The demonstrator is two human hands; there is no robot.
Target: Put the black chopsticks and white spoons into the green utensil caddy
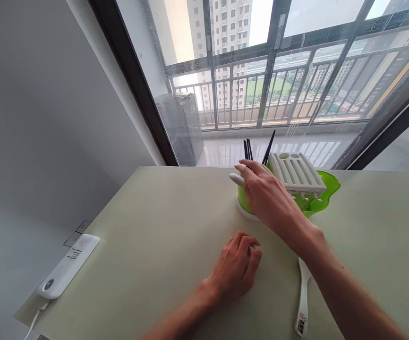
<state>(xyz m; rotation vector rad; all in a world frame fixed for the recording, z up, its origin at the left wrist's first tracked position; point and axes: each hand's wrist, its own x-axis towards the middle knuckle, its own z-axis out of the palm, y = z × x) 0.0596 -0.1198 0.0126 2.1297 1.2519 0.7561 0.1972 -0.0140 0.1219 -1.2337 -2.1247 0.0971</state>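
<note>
A green and white utensil holder (244,200) stands near the far edge of the table, with several black chopsticks (268,147) upright in it. Over its left part is my right hand (266,189), fingers bent around a white-handled utensil (236,179); only the rounded handle end shows, and my hand hides the rest. My left hand (235,264) rests on the table in front of the holder, fingers curled in, with nothing visible in it. A white spoon-like utensil (302,297) with a barcode sticker lies below my right forearm, its upper end partly hidden.
The holder's white slotted rack (296,172) has small hooks along its front, above a green tray (328,189). A white power strip (70,264) with a cable lies at the table's left edge, by the wall. Beyond the table (162,222) is a glass door (233,94) onto a balcony.
</note>
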